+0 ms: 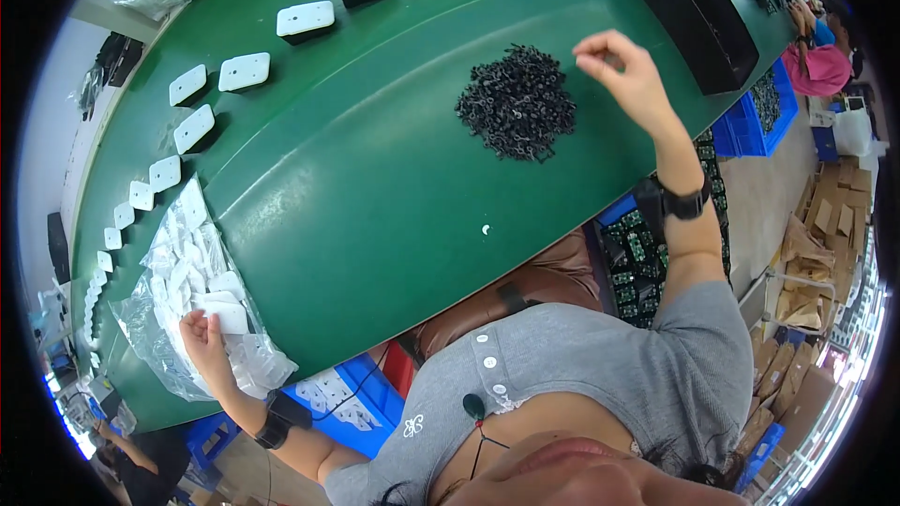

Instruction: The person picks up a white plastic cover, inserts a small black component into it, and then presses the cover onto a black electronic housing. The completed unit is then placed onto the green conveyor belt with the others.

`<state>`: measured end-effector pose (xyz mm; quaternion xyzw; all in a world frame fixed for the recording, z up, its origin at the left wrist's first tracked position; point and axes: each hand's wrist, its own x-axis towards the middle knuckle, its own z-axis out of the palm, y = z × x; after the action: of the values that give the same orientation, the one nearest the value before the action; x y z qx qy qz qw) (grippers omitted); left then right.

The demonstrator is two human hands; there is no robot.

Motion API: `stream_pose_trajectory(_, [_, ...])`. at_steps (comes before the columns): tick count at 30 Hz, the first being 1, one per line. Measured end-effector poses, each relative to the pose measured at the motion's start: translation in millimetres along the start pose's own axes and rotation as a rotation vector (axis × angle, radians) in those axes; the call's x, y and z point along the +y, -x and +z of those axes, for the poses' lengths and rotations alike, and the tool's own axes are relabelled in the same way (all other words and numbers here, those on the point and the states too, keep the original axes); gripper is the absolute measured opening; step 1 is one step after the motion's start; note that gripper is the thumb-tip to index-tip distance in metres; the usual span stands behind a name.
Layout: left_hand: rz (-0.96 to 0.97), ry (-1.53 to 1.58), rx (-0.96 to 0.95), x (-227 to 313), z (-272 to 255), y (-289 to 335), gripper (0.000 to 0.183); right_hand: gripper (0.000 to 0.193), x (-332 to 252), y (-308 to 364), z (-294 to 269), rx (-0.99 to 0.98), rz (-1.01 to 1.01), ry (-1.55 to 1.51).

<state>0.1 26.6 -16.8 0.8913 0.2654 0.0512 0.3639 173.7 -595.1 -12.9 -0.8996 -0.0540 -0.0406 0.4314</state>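
Note:
My left hand (202,345) is at the clear plastic bag (267,370) on the left of the green table. Its thumb and fingers close on the edge of a white plastic cover (230,317). More white covers (187,267) lie loosely in and on the bag. Over on the right, my right hand (626,75) hovers just beside a heap of small black plastic parts (518,105). The fingers of that hand are curled into a pinch; whatever may be between them is too small to make out.
A row of white-topped boxes (305,21) curves along the table's (375,225) far and left sides. An open black box (698,23) stands at the far right. A small white piece (486,230) lies near the front edge. Blue bins (361,403) and people are beyond.

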Motion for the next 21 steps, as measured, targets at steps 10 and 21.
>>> stream_pose_trajectory(10, [0.556,0.089,0.162,61.8,52.6,27.3,0.006,0.017,-2.0,76.8,38.8,0.22,-0.194,0.234])
stream_pose_trajectory(21, [0.369,0.336,-0.049,76.5,74.2,55.0,0.021,0.01,-3.7,70.4,42.6,0.221,-0.037,-0.304])
